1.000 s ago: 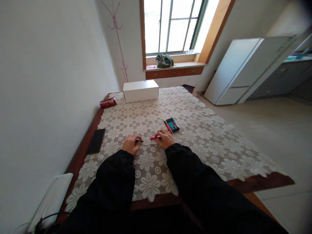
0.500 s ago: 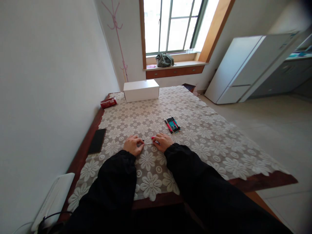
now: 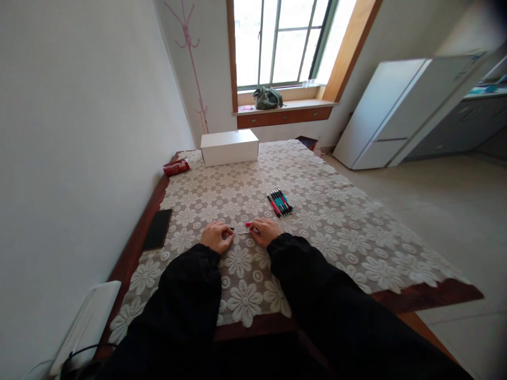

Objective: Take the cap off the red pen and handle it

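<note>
My left hand (image 3: 217,236) is closed in a pinch above the lace tablecloth, with a small black pen part (image 3: 232,228) showing at its fingertips. Close by on the right, my right hand (image 3: 264,231) is closed too. A red pen part (image 3: 248,224) sticks out of its fingers. Between the two hands runs a thin white piece (image 3: 243,232), like a pen refill; its ends are hidden by my fingers. Beyond my right hand several click pens (image 3: 279,202) with black, red and teal barrels lie side by side in a row.
A white box (image 3: 229,148) stands at the table's far end, beside a red packet (image 3: 176,167). On the left edge lies a flat black object (image 3: 157,229). A white device (image 3: 87,322) with a black cable sits at the near left corner. The flowered tablecloth (image 3: 336,216) covers the table.
The thin white piece between my hands now looks slightly bent, and my fingertips have shifted a little. The pens and everything else on the table stay put.
</note>
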Demonstrator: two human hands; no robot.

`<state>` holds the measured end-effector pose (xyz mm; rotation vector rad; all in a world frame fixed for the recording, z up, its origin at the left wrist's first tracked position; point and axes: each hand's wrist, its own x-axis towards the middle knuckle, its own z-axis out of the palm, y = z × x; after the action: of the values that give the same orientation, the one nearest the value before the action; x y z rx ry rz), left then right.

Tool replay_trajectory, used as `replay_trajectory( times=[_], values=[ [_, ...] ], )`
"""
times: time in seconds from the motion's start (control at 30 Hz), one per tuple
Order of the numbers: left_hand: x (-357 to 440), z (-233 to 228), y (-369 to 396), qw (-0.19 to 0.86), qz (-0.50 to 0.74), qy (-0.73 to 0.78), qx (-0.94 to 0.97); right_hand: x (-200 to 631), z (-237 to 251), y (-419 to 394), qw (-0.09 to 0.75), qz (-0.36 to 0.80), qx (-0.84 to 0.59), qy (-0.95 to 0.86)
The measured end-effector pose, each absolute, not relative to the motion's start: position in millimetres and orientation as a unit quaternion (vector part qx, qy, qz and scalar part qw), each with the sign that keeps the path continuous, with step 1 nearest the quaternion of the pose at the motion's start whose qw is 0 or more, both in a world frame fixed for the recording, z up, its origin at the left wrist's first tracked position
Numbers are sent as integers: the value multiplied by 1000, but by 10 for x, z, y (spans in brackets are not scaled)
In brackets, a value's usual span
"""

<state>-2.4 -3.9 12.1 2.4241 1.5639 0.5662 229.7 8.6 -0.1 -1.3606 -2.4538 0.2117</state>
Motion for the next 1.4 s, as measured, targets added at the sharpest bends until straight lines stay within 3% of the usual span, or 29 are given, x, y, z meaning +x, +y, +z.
replay_trajectory(
  times=[0.57, 1.4],
  values=[
    [7, 155, -46, 125, 183, 530, 819, 2274, 50, 50, 107, 101, -534, -832],
    [64, 272, -118, 181, 128, 601, 768, 2259, 78, 37, 101, 98, -514, -846]
  ],
)
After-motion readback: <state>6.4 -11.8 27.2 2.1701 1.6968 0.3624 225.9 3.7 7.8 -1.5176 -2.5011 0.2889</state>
